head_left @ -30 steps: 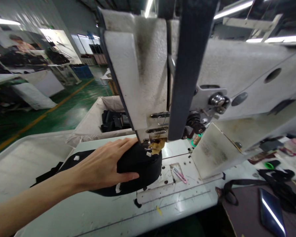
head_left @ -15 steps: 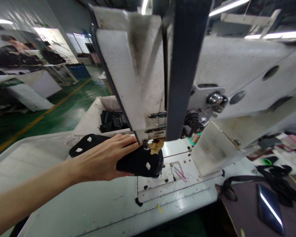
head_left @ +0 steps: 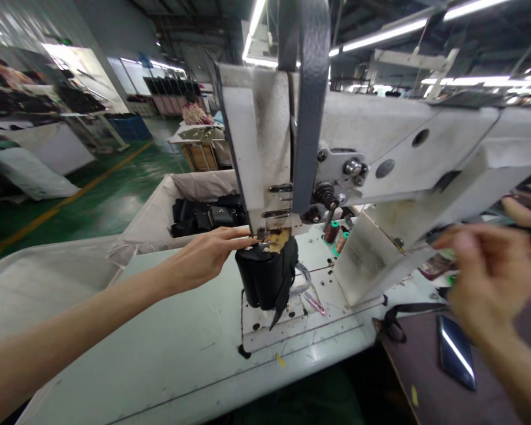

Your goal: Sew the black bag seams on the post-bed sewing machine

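Newly in view since half a second earlier is the right hand (head_left: 484, 277), at the right of the sewing machine (head_left: 358, 127); the black piece (head_left: 265, 277), then stretched out to the left of the machine's needle end, now stands compactly beneath it. The right hand is blurred, its fingers partly curled; whether it has hold of anything cannot be told. On the near right side of the machine, a dark phone (head_left: 455, 354) lies on a brown board (head_left: 416, 354). The left hand (head_left: 203, 260), left of the needle end, has its fingers nearly straight, tips at the top edge of the black piece; its thumb is not clearly shown, so its grip cannot be judged. A dark flap hangs down the right side of the piece. Under the machine, a pink tool (head_left: 314, 303) rests just right of the piece; spools (head_left: 331, 232) stand behind. Beyond the machine, to its left, a cloth-lined bin (head_left: 146, 212) holds black goods (head_left: 203, 218). Farther past the machine, a person (head_left: 195, 111) in patterned clothing sits by a table (head_left: 186, 137).
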Demonstrator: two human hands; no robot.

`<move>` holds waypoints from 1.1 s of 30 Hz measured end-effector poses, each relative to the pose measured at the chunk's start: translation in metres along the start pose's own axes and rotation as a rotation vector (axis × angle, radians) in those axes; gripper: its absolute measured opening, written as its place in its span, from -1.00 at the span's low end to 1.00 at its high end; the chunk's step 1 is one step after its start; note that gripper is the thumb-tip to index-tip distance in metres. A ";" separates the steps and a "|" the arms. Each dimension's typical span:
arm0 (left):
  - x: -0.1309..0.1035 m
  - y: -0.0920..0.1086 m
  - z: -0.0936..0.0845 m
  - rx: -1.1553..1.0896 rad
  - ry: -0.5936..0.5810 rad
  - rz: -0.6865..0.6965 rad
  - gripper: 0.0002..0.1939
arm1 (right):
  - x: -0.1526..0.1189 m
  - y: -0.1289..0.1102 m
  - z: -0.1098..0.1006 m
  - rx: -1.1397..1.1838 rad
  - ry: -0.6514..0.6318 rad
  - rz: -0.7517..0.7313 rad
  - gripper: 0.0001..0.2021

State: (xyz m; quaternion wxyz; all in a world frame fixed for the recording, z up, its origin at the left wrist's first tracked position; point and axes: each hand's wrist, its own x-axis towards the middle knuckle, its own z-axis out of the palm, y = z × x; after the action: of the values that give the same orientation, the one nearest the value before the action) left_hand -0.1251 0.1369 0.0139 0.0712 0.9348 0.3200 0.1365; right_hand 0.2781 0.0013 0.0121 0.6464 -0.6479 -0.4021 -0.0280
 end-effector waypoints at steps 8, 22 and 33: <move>0.018 0.030 0.006 -0.121 0.021 -0.061 -0.45 | -0.231 0.053 0.074 0.393 -0.879 1.066 -0.39; 0.006 0.047 0.034 -0.132 0.304 -0.201 -0.58 | -0.281 0.057 0.117 1.438 -0.393 1.676 -0.64; 0.001 0.061 0.043 -0.223 0.430 -0.315 -0.66 | -0.227 0.044 0.085 1.290 -0.314 1.724 -0.83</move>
State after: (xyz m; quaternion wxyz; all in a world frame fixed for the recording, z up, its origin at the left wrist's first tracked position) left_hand -0.0761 0.0875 -0.0131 0.1243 0.8095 0.4521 0.3534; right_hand 0.1081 -0.0286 -0.1639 0.6085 -0.2469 0.1705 0.7346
